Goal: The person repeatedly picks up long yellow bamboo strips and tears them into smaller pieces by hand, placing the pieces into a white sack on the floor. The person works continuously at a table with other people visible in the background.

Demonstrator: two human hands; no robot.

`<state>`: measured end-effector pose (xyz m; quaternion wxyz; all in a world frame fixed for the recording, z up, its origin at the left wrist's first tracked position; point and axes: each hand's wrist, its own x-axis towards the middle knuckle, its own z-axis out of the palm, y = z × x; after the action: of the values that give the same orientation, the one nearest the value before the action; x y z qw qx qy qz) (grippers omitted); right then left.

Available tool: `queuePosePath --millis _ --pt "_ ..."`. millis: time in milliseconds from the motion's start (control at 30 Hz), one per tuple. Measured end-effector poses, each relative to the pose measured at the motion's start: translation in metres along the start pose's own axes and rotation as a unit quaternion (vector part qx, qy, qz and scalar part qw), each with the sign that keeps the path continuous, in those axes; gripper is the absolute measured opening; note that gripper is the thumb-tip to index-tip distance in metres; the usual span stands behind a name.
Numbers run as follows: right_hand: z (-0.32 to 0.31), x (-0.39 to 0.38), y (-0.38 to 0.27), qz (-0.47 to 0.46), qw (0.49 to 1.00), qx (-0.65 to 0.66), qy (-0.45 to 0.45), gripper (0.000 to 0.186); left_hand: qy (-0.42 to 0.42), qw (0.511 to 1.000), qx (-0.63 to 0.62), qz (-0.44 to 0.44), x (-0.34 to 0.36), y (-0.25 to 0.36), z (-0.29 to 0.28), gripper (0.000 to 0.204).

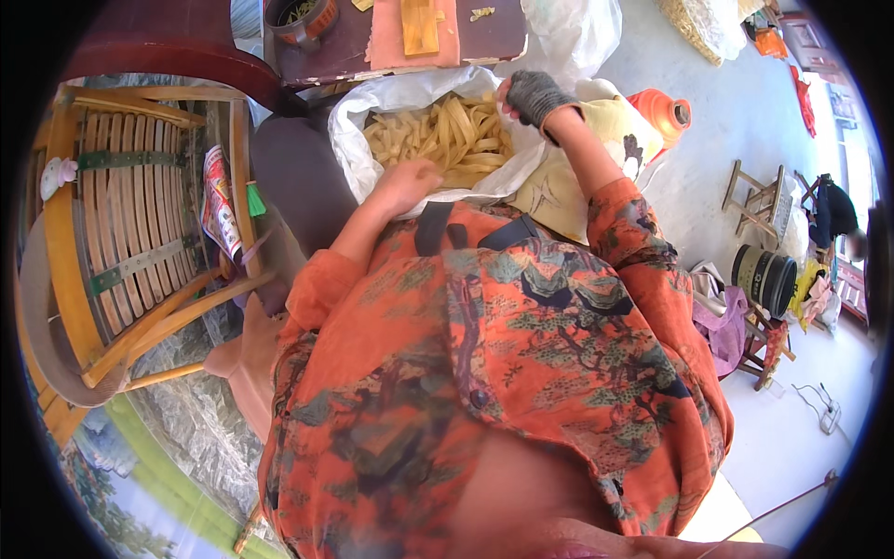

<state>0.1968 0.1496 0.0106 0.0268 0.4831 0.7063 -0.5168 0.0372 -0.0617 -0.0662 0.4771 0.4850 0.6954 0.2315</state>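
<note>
A white woven sack (349,126) stands open in front of me, filled with pale yellow flat strips (456,130) in curled lengths. My left hand (410,184) is bare and rests at the sack's near left edge, against the strips. Its fingers are curled in, and whatever they hold is hidden. Over the sack's far right rim is my right hand (540,98), in a grey fingerless glove. Those fingers are closed too, and what is inside them cannot be made out. Beneath the right forearm lies a cream cloth (559,191) with dark marks.
Beyond the sack is a dark red table (484,37) with a wooden block (419,28) on a pink cloth and a dark pot (303,20). An orange container (663,116) stands at right. A slatted wooden chair (130,205) is at left. Stools (759,200) stand farther right.
</note>
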Motion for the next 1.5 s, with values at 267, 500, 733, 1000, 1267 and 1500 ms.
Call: queuePosePath --millis 267,500,733,1000,1267,1500 --pt "-0.019 0.029 -0.043 -0.212 0.909 0.347 0.088 0.015 -0.075 0.994 0.085 0.006 -0.014 0.012 -0.004 0.037" --pt "0.057 0.033 0.019 -0.247 0.938 -0.216 0.109 0.022 -0.077 0.988 0.128 0.037 -0.015 0.002 0.005 0.040" --pt "0.098 0.049 0.055 -0.086 0.930 -0.328 0.138 0.031 -0.067 0.993 0.101 -0.008 -0.019 0.014 0.000 0.038" --pt "0.047 -0.036 -0.015 -0.089 0.884 0.455 -0.056 0.010 0.106 0.939 -0.327 0.023 0.002 -0.003 -0.008 0.023" --pt "0.000 -0.133 -0.082 -0.346 0.783 0.508 -0.098 0.012 0.147 0.914 -0.373 0.060 0.003 0.031 -0.020 0.034" --pt "-0.048 -0.208 -0.078 -0.530 0.730 0.421 -0.093 0.019 -0.057 0.981 -0.172 0.075 0.021 0.025 0.002 0.039"
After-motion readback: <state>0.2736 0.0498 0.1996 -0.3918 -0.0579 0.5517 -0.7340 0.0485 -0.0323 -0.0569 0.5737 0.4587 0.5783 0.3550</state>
